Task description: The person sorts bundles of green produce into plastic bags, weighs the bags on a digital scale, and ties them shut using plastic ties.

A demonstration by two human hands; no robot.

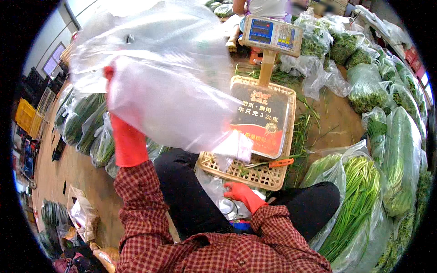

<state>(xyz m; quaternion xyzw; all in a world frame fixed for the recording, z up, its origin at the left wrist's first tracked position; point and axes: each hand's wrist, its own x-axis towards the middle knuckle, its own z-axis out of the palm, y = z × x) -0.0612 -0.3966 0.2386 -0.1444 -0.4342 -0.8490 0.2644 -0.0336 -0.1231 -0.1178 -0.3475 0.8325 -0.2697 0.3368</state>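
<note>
Left hand (123, 129): I am watching its red glove holding up a clear plastic bag (168, 104) across the upper left.
Right hand (243, 194): I am seeing it lying low at lower centre, also red-gloved.
Scale (264, 120): it is standing right of centre, a beige crate (261, 183) showing around its platform.
Bagged greens (359, 195): I am finding them lining the right side, long stalks showing at lower right.

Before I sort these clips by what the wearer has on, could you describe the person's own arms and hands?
The left glove and right glove are plain bright red, with no markings visible; part of the left one is hidden. The left sleeve and right sleeve are long, in small dark-red and black checks, reaching down to the gloves.
</note>
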